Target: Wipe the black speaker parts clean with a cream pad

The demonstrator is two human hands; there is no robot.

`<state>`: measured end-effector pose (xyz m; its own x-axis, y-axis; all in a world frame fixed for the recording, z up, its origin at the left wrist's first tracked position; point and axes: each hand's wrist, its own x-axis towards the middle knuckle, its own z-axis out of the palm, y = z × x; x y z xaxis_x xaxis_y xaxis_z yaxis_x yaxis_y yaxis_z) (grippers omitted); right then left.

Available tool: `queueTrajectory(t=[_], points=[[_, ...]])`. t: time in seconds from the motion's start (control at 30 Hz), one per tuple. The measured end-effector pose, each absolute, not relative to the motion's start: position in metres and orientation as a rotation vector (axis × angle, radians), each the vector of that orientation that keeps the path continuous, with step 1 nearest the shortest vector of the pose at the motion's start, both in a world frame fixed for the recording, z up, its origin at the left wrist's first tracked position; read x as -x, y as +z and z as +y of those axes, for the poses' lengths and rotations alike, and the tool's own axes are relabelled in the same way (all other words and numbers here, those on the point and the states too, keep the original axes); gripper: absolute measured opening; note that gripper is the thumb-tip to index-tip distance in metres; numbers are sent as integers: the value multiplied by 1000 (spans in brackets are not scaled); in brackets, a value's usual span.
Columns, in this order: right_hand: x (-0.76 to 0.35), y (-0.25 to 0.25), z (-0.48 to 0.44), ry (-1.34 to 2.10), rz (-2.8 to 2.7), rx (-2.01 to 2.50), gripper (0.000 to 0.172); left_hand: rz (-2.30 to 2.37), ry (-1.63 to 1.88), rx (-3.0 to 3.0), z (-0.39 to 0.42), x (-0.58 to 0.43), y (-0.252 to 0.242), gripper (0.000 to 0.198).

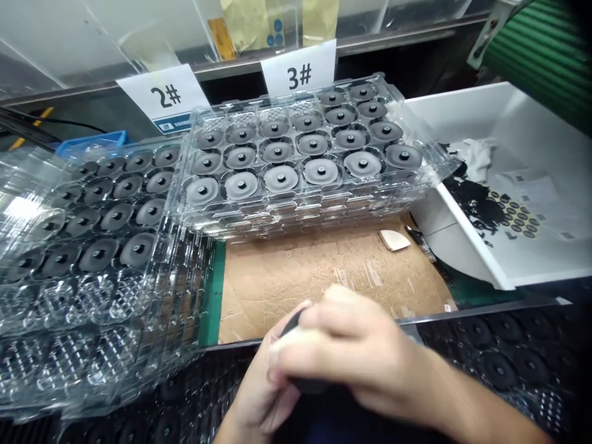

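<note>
Two bare hands at lower centre, held together at the front edge of the bench. The right hand curves over a dark part, its fingers closed around it; the left hand supports the part from beneath, its fingers also closed on it. Most of the part is hidden by the fingers, so its exact shape cannot be seen. Beyond the hands lies a cardboard sheet. Two stacks of clear plastic trays holding round grey-and-black parts stand behind and to the left of it, beside paper labels marked 2# and 3#. At right, a tilted white bin holds a printed sheet and a white cloth.
</note>
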<state>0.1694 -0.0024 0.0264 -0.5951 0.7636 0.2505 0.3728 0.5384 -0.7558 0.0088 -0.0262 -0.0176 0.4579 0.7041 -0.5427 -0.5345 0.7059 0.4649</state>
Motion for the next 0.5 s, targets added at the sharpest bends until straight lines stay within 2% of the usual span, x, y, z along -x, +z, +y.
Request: queueTrajectory(t=[0.1, 0.17, 0.33, 0.4, 0.5], points=[[-179, -2, 7, 863, -1900, 1275, 28, 645, 762, -187, -25, 0, -20, 62], [-183, -29, 4, 834, -1814, 1517, 28, 572, 769, -130, -25, 7, -22, 58], [-174, -95, -26, 973, -1898, 1588, 24, 534, 782, -80, -25, 21, -30, 55], [-172, -101, -33, 992, -1882, 1612, 22, 560, 772, -80, -23, 23, -30, 55], [-173, -71, -29, 928, -1780, 1688, 23, 566, 761, -100, -20, 22, -26, 53]])
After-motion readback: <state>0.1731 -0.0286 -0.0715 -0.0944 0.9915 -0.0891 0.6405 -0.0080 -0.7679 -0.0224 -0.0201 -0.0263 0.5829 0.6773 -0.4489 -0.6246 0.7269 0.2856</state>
